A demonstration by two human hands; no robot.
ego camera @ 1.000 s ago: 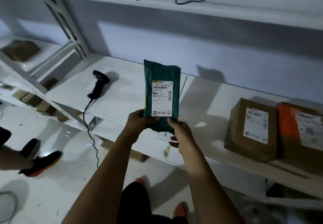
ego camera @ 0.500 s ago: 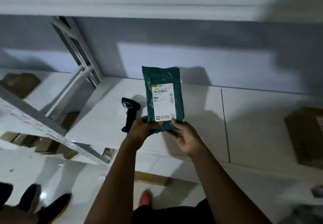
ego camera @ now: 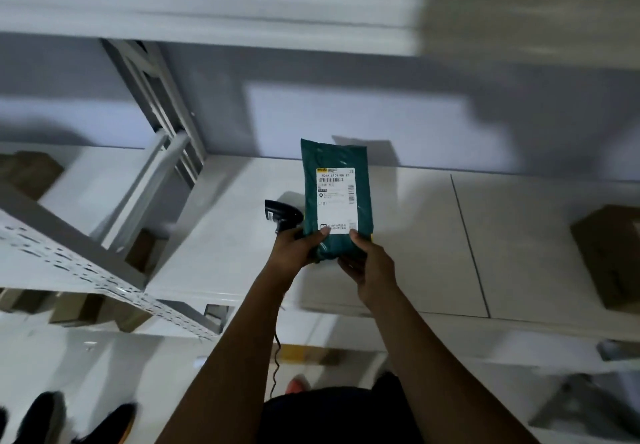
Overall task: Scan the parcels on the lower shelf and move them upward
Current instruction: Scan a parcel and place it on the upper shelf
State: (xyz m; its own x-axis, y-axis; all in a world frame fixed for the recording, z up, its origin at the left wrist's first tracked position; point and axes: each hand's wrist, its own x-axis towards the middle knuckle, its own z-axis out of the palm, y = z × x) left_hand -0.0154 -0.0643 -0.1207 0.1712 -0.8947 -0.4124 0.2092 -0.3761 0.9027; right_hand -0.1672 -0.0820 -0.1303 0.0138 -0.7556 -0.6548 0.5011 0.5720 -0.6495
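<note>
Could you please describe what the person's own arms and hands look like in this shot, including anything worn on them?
Both arms are bare from the bottom edge of the frame up to the fingers, with no sleeve in view. The left hand and the right hand wear no gloves, and no watch, ring or wristband shows. A short, plain thumbnail is visible on each thumb. No cable or marking sits on either arm.

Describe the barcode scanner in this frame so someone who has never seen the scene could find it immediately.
Start at the wide white shelf across the middle of the view. Just left of the dark green parcel held upright in both hands, the barcode scanner lies on the shelf behind the left hand. It is the only black item there; the brown cardboard box sits far right.
</note>
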